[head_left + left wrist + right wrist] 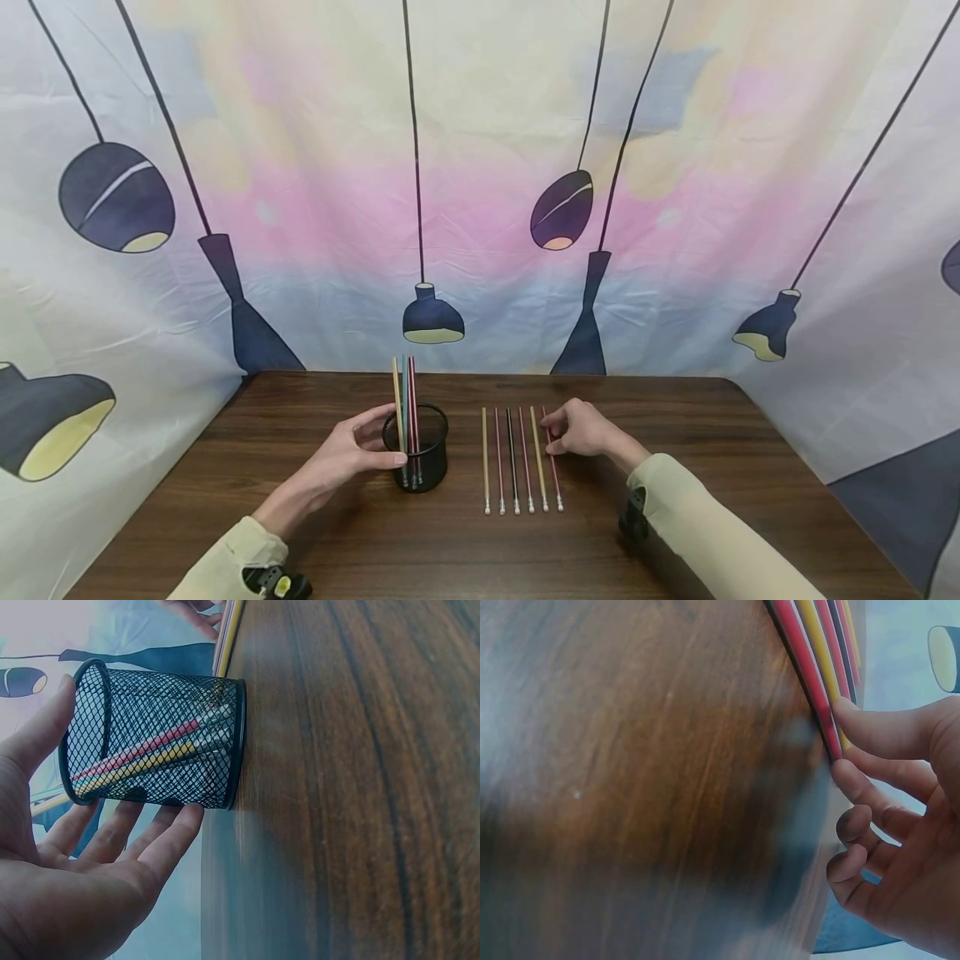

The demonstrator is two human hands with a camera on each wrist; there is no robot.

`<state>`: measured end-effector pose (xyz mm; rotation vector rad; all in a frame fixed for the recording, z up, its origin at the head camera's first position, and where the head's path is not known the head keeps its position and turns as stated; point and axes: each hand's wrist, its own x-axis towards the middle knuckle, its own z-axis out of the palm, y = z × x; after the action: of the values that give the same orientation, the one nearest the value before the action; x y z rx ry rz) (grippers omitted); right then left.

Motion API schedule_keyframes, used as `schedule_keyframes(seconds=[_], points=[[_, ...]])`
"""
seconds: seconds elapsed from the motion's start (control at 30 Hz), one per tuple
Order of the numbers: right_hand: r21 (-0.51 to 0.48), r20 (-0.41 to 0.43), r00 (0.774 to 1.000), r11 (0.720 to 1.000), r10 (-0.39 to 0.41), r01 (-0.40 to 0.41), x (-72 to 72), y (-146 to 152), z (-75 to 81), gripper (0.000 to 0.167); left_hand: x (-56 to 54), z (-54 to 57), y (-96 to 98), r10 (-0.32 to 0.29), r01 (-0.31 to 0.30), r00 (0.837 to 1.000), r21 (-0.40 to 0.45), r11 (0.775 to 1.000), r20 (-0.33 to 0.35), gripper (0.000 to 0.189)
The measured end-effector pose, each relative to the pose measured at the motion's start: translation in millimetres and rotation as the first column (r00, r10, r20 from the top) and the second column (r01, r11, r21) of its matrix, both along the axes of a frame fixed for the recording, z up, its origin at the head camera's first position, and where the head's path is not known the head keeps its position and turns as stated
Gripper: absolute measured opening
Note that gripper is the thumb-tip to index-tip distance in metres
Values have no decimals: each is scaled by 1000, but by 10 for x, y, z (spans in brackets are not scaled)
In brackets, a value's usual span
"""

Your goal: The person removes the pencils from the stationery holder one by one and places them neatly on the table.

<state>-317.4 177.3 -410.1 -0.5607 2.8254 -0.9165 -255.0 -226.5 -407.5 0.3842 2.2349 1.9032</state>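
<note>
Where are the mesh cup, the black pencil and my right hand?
Mesh cup [437, 469]: head view, on the outer wall, right of the pencils inside.
Black pencil [512, 457]: head view, about midway along its shaft.
Right hand [587, 429]: head view, on the back of the hand.

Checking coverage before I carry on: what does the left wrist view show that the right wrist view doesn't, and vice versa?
Left wrist only: the left hand around the black mesh cup, with pencils leaning inside.
Right wrist only: a close look at the right hand gripping the end red pencil.
Both: tabletop, part of the pencil row, and some right hand.
</note>
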Motion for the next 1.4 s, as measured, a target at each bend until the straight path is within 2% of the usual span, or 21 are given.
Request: schedule_keyframes(seconds=[0.17,0.63,0.77,1.03,1.2,1.4], points=[[14,1,1000,1000,14,-14,28,-1,49,40,10,20,3,7,-7,1000,-16,1000,-1,87],[38,-48,989,990,139,-138,116,-189,286,44,22,31,9,19,-19,1000,-33,999,12,86],[9,-43,988,989,150,-150,148,-317,385,40,15,33,10,18,-18,1000,-32,999,9,85],[22,-77,979,982,189,-188,174,-610,574,32,24,35,15,12,-12,1000,-20,1000,13,86],[-14,-91,969,973,228,-230,185,-796,653,31,22,25,14,9,-9,1000,-7,1000,17,86],[-43,-126,965,971,230,-237,168,-1016,714,30,10,36,25,13,-13,1000,-19,1000,10,85]])
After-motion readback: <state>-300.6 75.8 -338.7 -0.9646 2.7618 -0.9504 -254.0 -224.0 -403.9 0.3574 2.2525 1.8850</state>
